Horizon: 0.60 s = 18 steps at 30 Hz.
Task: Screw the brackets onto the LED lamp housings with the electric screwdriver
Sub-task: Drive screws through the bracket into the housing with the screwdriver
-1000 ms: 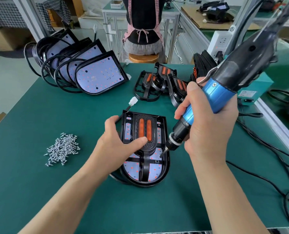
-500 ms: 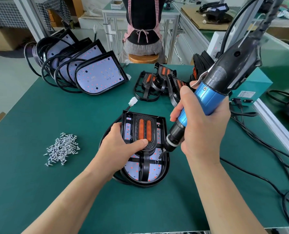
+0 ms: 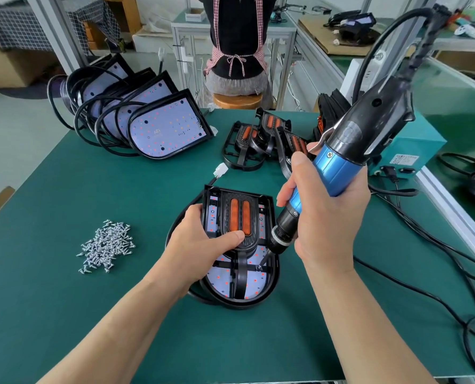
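A black LED lamp housing [image 3: 269, 289] lies flat mid-table, with a black bracket [image 3: 239, 214] bearing two orange strips on top of it. My left hand [image 3: 200, 239] grips the housing's left edge, its thumb pressing on the bracket. My right hand [image 3: 327, 217] holds the blue and black electric screwdriver [image 3: 338, 164] tilted, and its bit tip sits on a screw [image 3: 258, 268] at the bracket's lower right arm. A pile of silver screws [image 3: 106, 245] lies to the left.
Several more lamp housings [image 3: 164, 126] with coiled cables lean at the back left. Loose brackets [image 3: 258, 139] lie at the back centre. A teal power box [image 3: 408, 153] and black cables [image 3: 424, 236] sit on the right. A person in an apron [image 3: 236, 45] sits beyond the table.
The screwdriver has swung more upright and shifted slightly left, its bit moving down onto the screw. My left hand has slid lower along the housing's left edge.
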Available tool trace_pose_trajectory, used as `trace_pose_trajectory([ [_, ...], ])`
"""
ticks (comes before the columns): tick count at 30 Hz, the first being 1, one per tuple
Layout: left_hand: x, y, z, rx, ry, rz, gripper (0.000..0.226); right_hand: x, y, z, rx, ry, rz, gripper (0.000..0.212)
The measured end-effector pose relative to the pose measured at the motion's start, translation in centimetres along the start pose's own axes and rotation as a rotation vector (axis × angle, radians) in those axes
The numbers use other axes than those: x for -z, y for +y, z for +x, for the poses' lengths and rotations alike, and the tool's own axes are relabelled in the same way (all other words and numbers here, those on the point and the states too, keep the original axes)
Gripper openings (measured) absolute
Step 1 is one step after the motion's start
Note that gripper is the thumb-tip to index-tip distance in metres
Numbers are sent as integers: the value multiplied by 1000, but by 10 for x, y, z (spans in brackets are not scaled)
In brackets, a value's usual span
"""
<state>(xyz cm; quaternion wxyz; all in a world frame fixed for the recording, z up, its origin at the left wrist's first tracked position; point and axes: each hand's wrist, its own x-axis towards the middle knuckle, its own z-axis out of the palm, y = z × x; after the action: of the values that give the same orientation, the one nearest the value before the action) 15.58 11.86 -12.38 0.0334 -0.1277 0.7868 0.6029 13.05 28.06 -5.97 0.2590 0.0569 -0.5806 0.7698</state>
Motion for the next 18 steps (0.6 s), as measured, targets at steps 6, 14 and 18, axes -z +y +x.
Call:
trace_pose_trajectory([
  [6, -2, 0, 0, -9, -3, -26, 44, -1, 3, -1, 27, -41, 5, 21],
  [14, -5, -1, 0, -9, 18, -57, 45, 3, 12, 1, -35, -110, 17, 19],
  [18, -5, 1, -1, 9, 27, -63, 46, 7, 13, -2, -47, -187, 34, 17],
])
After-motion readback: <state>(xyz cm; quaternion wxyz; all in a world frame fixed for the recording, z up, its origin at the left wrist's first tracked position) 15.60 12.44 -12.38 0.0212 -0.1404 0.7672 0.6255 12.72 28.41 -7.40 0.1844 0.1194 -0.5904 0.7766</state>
